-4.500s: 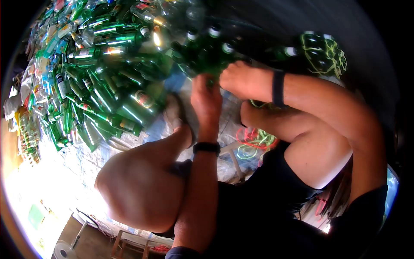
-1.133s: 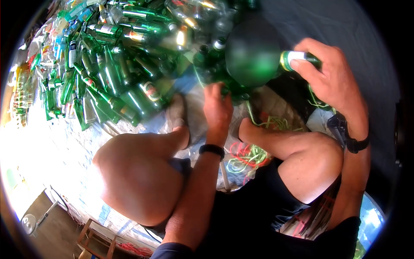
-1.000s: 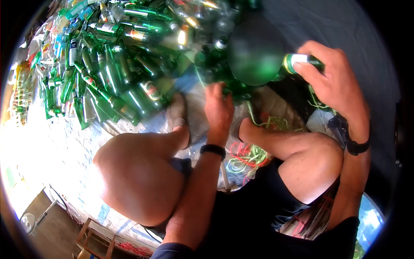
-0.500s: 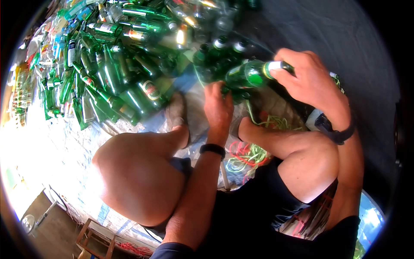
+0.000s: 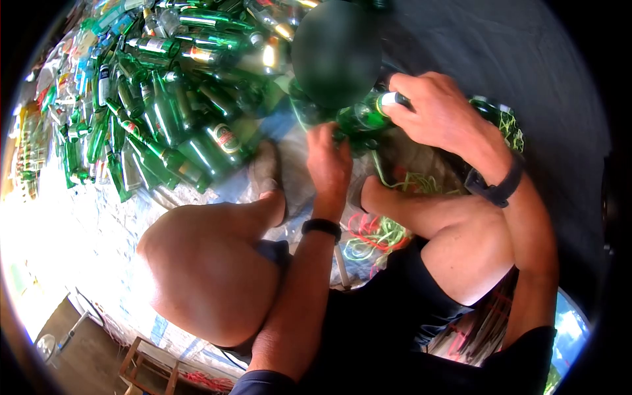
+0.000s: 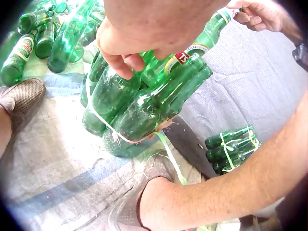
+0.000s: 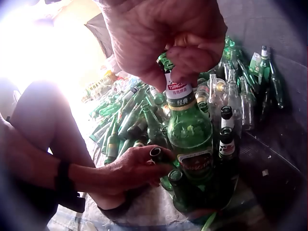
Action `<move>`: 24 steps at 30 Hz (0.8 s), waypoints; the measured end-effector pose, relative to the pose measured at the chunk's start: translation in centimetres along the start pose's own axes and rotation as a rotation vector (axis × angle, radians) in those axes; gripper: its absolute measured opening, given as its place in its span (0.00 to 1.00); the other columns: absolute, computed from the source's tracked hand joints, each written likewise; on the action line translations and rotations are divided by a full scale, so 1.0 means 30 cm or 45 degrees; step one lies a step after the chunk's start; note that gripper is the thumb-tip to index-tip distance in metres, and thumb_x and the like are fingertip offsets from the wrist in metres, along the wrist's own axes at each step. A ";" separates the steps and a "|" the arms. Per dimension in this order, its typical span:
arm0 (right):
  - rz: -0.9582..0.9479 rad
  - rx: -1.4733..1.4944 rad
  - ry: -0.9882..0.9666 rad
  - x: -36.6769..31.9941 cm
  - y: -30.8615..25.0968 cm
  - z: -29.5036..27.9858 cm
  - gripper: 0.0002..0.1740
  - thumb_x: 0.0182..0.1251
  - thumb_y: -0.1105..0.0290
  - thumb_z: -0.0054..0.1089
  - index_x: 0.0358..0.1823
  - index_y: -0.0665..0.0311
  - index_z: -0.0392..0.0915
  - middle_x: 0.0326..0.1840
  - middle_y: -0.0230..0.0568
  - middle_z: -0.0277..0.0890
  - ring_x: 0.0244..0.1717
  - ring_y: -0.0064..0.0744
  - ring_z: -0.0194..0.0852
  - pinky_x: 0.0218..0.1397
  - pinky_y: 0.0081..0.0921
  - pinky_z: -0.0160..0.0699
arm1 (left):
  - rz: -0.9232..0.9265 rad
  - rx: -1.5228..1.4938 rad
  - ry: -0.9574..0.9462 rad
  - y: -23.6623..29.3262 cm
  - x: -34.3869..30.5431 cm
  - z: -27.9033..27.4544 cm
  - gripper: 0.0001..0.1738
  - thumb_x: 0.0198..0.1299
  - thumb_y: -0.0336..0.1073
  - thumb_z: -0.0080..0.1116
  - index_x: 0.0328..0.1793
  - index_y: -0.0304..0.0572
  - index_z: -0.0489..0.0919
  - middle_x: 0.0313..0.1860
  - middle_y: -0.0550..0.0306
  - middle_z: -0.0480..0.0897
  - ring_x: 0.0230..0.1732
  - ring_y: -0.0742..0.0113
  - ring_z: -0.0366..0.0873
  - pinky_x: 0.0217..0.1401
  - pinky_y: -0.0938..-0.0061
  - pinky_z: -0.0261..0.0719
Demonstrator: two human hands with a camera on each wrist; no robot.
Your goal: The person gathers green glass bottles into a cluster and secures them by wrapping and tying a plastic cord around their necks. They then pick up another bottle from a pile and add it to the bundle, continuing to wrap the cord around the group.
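Note:
My right hand pinches the neck of a labelled green bottle, which tilts in among a cluster of green bottles. A pale string runs around this cluster, and a green strand hangs from it. In the head view my left hand is at the cluster's near side; the right wrist view shows that hand with its fingers curled round a bottle neck. The held bottle's base is hidden among the others.
Loose bottles are heaped at the left. A tied bundle lies on dark sheeting at the right. Red and green string is tangled between the legs. A blurred dark disc covers part of the head view above the cluster.
The right hand has moved left and brought the labelled bottle from the right side into the cluster. My left hand, earlier close beside the right one, has stayed at the cluster lately.

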State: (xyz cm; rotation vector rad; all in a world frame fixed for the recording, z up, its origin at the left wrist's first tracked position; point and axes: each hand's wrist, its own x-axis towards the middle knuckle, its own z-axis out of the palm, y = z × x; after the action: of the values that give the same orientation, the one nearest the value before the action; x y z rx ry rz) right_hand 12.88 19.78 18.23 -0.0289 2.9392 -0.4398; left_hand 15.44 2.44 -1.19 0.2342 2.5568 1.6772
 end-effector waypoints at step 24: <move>-0.133 -0.054 -0.186 0.078 0.069 0.191 0.14 0.67 0.65 0.59 0.34 0.73 0.77 0.35 0.65 0.83 0.41 0.69 0.82 0.46 0.58 0.81 | 0.024 0.001 0.028 -0.019 -0.002 0.009 0.14 0.64 0.35 0.65 0.55 0.44 0.82 0.52 0.45 0.82 0.50 0.43 0.82 0.51 0.56 0.82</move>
State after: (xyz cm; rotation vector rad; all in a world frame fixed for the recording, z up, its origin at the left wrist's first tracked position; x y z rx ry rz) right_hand 11.55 19.99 11.83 -0.2118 2.8116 -0.3734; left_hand 15.49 2.47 -1.83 0.2420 2.5795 1.6947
